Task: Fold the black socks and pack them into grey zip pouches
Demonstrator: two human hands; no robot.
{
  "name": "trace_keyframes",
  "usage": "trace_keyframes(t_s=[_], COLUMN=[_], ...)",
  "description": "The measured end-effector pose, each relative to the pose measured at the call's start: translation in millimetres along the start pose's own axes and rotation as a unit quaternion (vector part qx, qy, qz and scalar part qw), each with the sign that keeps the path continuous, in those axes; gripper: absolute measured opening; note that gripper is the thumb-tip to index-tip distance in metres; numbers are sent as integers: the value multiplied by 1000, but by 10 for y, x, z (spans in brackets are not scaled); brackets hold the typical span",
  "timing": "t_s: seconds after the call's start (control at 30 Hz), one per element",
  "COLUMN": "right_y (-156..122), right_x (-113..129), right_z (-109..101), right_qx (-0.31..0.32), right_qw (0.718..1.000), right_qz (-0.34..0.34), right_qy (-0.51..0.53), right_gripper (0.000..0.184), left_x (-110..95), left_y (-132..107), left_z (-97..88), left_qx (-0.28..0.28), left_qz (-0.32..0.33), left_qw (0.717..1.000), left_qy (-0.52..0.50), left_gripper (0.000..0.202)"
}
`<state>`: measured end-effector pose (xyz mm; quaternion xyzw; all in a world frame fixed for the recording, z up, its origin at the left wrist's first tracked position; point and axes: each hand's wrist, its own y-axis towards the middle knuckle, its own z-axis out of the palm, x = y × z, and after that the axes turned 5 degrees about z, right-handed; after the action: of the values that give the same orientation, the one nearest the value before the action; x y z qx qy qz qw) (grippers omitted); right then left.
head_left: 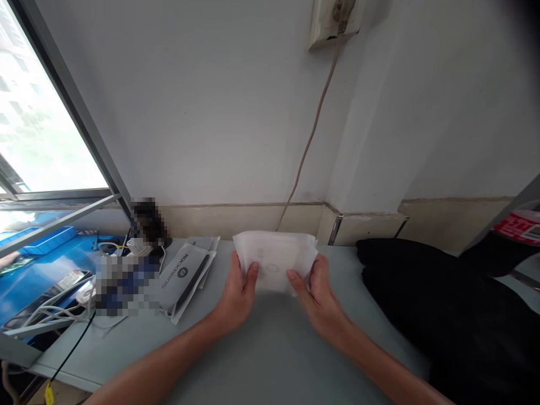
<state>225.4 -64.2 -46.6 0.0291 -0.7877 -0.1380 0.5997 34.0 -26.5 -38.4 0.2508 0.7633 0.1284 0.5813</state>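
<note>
Between my two hands is a stack of thin, translucent white plastic bags (276, 256), raised above the grey table (270, 360). Faint printing shows on its near face. My left hand (240, 289) grips the stack's left side, thumb in front and fingers behind. On the right side, my right hand (316, 287) grips it the same way. The fingers behind the stack are mostly hidden. Left of my left hand lie several packaged items in clear sleeves (185, 275), grey with dark lettering.
A black cloth item (422, 298) lies at the right, with a dark bottle (498, 242) with a red label beyond it. White cables (54, 306) tangle at the left near a blue tray (48, 244). A cord (314, 126) hangs from the wall socket (333, 22).
</note>
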Motion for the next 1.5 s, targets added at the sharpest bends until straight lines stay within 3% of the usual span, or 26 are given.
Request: trace_keyframes(t_s=[0.1, 0.3, 0.47, 0.63, 0.77, 0.83, 0.93, 1.07, 1.13, 1.2, 1.27, 1.33, 1.5], right_y=[29, 112, 96, 95, 107, 101, 84, 83, 93, 103, 106, 102, 89], right_x=[-79, -160, -130, -199, -215, -200, -200, -265, -296, -307, -298, -278, -260], right_z=[28, 9, 6, 30, 31, 29, 30, 34, 37, 41, 41, 38, 30], right_qx=[23, 57, 61, 107, 99, 106, 113, 116, 120, 123, 126, 130, 136], right_qw=[999, 994, 991, 979, 979, 977, 977, 978, 978, 978, 977, 976, 975], right_qz=[35, 76, 101, 156, 159, 163, 162, 155, 151, 148, 148, 148, 152], right_qy=[-7, -54, -69, -73, -81, -82, -80, -75, -79, -83, -86, -90, -90], right_gripper=[40, 36, 37, 41, 49, 53, 53, 46, 44, 43, 41, 40, 37], left_x=[103, 407, 341, 277, 302, 266, 136, 23, 57, 131, 207, 259, 279], left_y=[-48, 55, 99, 128, 183, 217, 294, 425, 472, 500, 517, 531, 586], left_z=[33, 74, 38, -90, -248, -316, -441, -766, -964, -1127, -1225, -1259, -1252], left_qx=[12, 49, 29, 66, 108, 118, 123, 85, 72, 82, 98, 101, 99], left_qz=[-17, -69, -99, -168, -143, -116, -105, -89, -110, -186, -259, -285, -232], left_qw=[999, 995, 994, 981, 959, 936, 873, 781, 729, 705, 704, 716, 756], left_qy=[32, -48, -44, 70, 220, 309, 460, 612, 671, 680, 654, 629, 604], left_gripper=[39, 35, 38, 28, 29, 41, 54, 44, 42, 48, 55, 60, 48])
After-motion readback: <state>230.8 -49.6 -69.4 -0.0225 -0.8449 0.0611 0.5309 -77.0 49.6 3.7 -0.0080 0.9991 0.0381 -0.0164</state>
